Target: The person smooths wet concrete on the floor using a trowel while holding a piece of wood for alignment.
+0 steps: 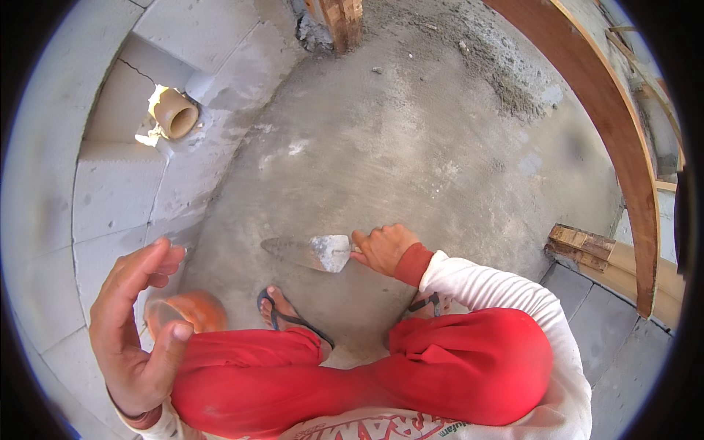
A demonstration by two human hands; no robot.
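My right hand (384, 249) is wrapped round the handle of a pointed trowel (312, 251). The trowel's blade points left, low over the grey floor; whether it touches the surface I cannot tell. Pale mortar coats the wide end of the blade near the handle. My left hand (136, 323) is raised at the lower left, empty, with its fingers and thumb apart. Just beyond it, beside my left knee, stands an orange bucket (194, 311), partly hidden by the hand and my red trousers.
A pale block wall (117, 191) runs up the left, with a tan pipe (176, 114) sticking out of a recess. Rough mortar (513, 92) lies at the far right of the smooth grey floor (367, 147). Timber (583, 246) and a curved-looking plank (609, 95) border the right side.
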